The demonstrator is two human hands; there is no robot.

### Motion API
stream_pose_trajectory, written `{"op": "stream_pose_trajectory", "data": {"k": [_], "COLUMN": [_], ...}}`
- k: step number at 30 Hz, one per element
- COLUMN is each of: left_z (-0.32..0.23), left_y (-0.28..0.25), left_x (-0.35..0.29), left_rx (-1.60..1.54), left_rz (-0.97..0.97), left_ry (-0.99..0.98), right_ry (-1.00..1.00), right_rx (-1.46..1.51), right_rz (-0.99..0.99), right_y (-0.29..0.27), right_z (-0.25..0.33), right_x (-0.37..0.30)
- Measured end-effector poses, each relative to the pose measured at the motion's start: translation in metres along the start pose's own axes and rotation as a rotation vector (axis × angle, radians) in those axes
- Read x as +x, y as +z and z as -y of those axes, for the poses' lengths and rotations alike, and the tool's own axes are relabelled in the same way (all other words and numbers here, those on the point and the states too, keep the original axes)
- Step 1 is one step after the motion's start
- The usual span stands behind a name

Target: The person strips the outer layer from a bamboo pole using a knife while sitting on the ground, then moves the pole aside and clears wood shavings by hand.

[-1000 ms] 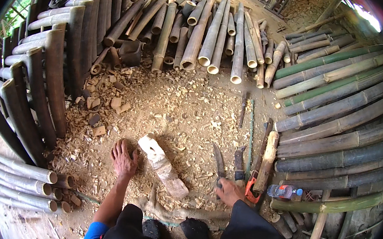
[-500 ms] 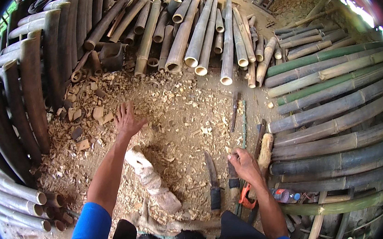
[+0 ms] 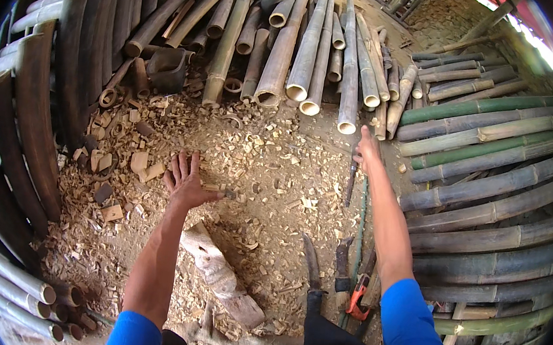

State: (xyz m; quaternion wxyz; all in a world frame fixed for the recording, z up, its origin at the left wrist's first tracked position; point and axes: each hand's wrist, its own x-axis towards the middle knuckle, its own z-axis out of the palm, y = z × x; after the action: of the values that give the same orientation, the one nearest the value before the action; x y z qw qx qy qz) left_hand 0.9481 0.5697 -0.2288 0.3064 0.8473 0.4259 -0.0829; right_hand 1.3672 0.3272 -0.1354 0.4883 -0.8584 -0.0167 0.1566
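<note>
We note left hand spread flat on wood chips, past chopping log, likely bracing. Right hand reaches bamboo poles; grip unclear.

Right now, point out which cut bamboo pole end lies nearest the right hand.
The pale pole whose open end lies just left of the right hand. The other pale poles' ends stop farther left, and the shorter poles beside it end farther up.
</note>
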Motion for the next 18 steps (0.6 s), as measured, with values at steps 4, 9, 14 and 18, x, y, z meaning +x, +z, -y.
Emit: {"op": "stream_pose_trajectory", "data": {"k": [4, 9, 14, 18], "left_z": [0.019, 0.024, 0.029, 0.075], "left_y": [0.007, 0.022, 0.035, 0.026], "left_x": [0.016, 0.028, 0.037, 0.036], "left_rx": [0.014, 0.000, -0.059, -0.009], "left_rz": [-0.002, -0.007, -0.007, -0.065], "left_ry": [-0.010, -0.042, -0.010, -0.060], "right_ry": [0.155, 0.145, -0.008, -0.314], "right_rx": [0.237, 0.321, 0.387, -0.621], "right_rz": [0.057, 0.110, -0.016, -0.366], "right_y": [0.069, 0.103, 0.104, 0.166], "right_z": [-0.006, -0.032, -0.044, -0.022], "right_x": [0.020, 0.050, 0.065, -0.024]}}
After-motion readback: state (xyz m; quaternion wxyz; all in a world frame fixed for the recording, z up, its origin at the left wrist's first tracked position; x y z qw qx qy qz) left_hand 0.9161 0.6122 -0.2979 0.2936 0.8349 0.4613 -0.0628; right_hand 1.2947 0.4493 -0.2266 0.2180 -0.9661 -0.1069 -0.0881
